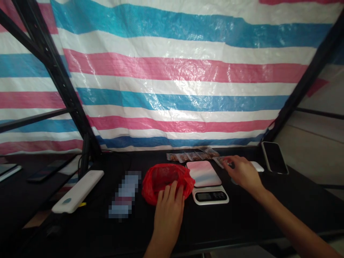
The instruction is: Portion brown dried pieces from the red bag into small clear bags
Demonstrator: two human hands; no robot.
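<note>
L hand is nearest, left of the scale, w/ fingers bent over the near edge of a red bag; can't tell if they grip it. The bag has its mouth open & is just left of the scale. Both sit on the black tabletop. R hand is right of the scale, fingertips at a small clear packet just past the scale's far right corner; can't tell if they pinch it. More packets w/ brown bits lie in a row behind the scale.
</note>
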